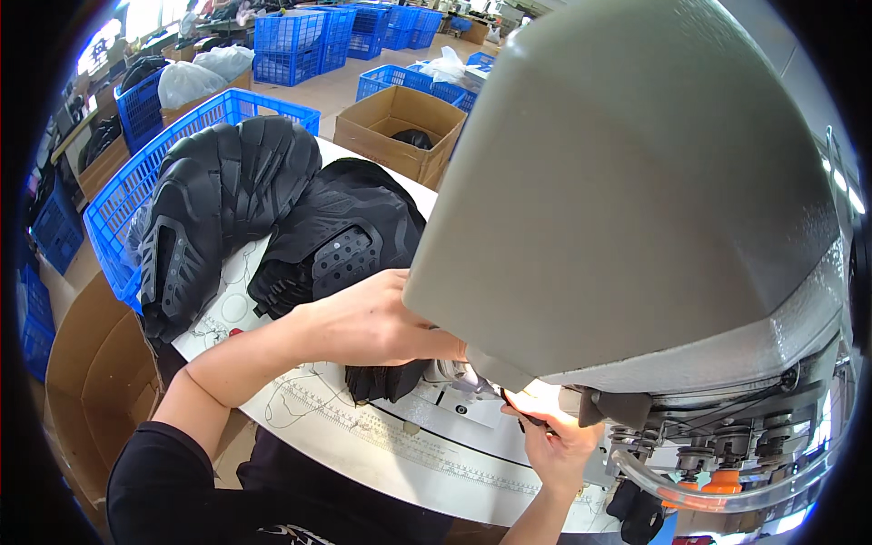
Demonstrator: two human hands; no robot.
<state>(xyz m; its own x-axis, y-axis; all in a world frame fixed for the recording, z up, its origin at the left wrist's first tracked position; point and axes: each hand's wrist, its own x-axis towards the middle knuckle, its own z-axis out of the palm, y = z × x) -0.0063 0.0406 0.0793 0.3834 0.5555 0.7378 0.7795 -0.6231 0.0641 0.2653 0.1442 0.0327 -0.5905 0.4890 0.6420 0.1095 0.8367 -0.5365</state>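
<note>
A sewing machine with a large grey-beige head (627,182) fills the right of the view. My left hand (377,322) reaches in by its near-left edge, over a black padded piece; the fingertips are hidden behind the machine. The black piece (386,383) shows below that hand. Under the machine head, in bright light, my right hand (559,440) is closed, its fingers pinched around a small dark thing I cannot make out. Two black moulded padded pieces, one ribbed and curved (227,186), one with a dotted panel (350,250), lie beyond my left arm.
The white table (363,445) has a printed ruler scale and loose black threads. A blue crate (127,204) and an open cardboard box (100,381) stand at the left. Another box (400,127) is beyond the table. A clear tube (727,500) curves at lower right.
</note>
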